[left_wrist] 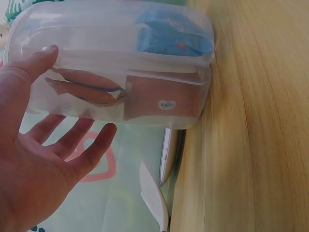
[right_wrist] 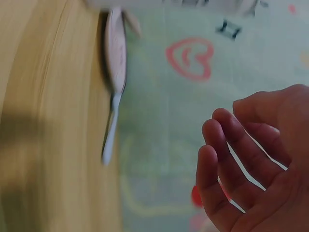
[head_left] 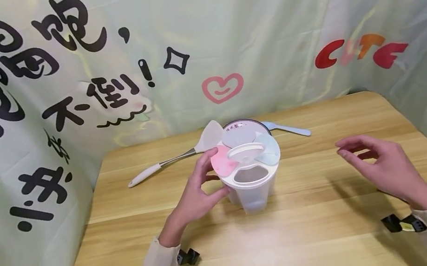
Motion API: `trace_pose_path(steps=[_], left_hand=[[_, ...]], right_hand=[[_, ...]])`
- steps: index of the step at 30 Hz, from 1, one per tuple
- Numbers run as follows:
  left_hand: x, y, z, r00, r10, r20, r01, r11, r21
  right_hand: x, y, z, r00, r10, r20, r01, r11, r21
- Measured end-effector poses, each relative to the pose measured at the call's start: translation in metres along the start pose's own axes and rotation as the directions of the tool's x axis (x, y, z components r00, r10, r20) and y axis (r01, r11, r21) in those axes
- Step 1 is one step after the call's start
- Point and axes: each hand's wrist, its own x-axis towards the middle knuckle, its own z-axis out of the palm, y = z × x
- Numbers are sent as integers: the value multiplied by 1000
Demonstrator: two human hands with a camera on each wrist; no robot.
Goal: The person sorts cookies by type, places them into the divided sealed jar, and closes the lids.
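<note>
A clear plastic storage container (head_left: 254, 197) with several compartments stands upright on the table. Its lids are pink, pale blue and white, and the front white flap (head_left: 246, 153) is raised above an uncovered opening. Through the wall in the left wrist view, blue packets (left_wrist: 174, 36) and brown packets (left_wrist: 164, 99) show. My left hand (head_left: 198, 194) holds the container's left side, thumb toward the front and fingers by the pink lid (head_left: 223, 161). Well to the right, my right hand (head_left: 384, 163) hovers over the table with loosely bent fingers and nothing in it.
Behind the container lies a round, dark-rimmed dish (head_left: 256, 126) with printed writing, partly hidden. A white-headed turner (head_left: 177, 158) lies to the left, its head beside the dish. A pale blue utensil (head_left: 289, 129) sticks out to the right. Printed curtains (head_left: 263, 26) hang along the table's back and sides.
</note>
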Motion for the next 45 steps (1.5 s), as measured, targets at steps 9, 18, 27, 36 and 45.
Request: trace_pose_path(steps=[9, 18, 27, 36, 45], left_hand=[[1, 3, -1, 1000, -7, 8, 7, 1000, 3], [-1, -1, -1, 1000, -8, 4, 8, 1000, -4], [-2, -1, -2, 1000, -4, 6, 4, 1000, -8], [0, -2, -1, 1000, 11, 4, -11, 1000, -12], [0, -3, -1, 1000, 9, 7, -9, 1000, -8]], right_hand=[[-11, 54, -36, 972, 230, 56, -228, 973, -37], [-22, 82, -51, 947, 317, 59, -304, 939, -157], [-25, 100, -58, 921, 339, 193, -243, 885, -397], [-25, 115, -62, 886, 344, 310, -180, 873, -454], [-21, 117, -66, 832, 456, 315, -282, 837, -468]])
